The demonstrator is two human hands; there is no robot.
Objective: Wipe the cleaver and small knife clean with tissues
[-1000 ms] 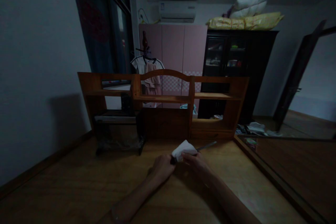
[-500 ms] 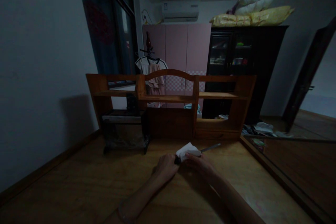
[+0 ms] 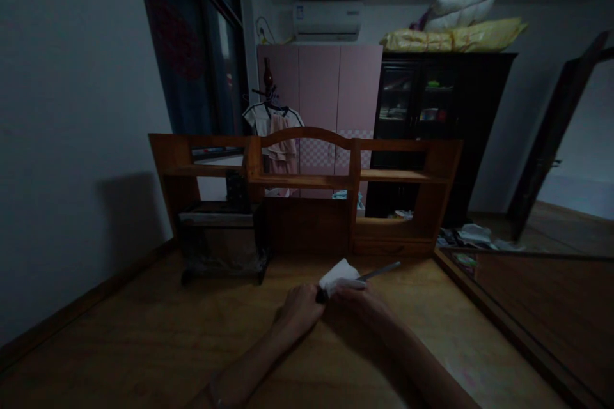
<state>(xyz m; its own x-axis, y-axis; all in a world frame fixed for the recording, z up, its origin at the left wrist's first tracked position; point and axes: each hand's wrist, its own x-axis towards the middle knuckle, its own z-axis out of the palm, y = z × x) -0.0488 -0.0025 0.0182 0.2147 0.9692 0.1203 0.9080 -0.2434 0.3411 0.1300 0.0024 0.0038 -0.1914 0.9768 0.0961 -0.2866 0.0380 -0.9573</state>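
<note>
My left hand point(image 3: 302, 305) is closed round the dark handle of a knife point(image 3: 384, 270), low over the wooden surface. Its narrow grey blade points right and slightly away from me. A crumpled white tissue point(image 3: 339, 275) is wrapped about the part of the blade nearest the handle. With bent fingers, my right hand point(image 3: 357, 299) grips the tissue round the blade from the near side. The tissue hides the middle of the knife.
A wooden shelf unit point(image 3: 307, 180) stands at the far edge of the wooden surface point(image 3: 192, 345). A dark, box-like object point(image 3: 220, 243) sits in front of its left side. A raised wooden edge point(image 3: 499, 319) runs along the right, and a wall point(image 3: 71, 140) rises on the left.
The tissue has shifted a little in my right hand, whose fingers are now lower round it. Both hands keep their hold, and the whole view has shifted slightly.
</note>
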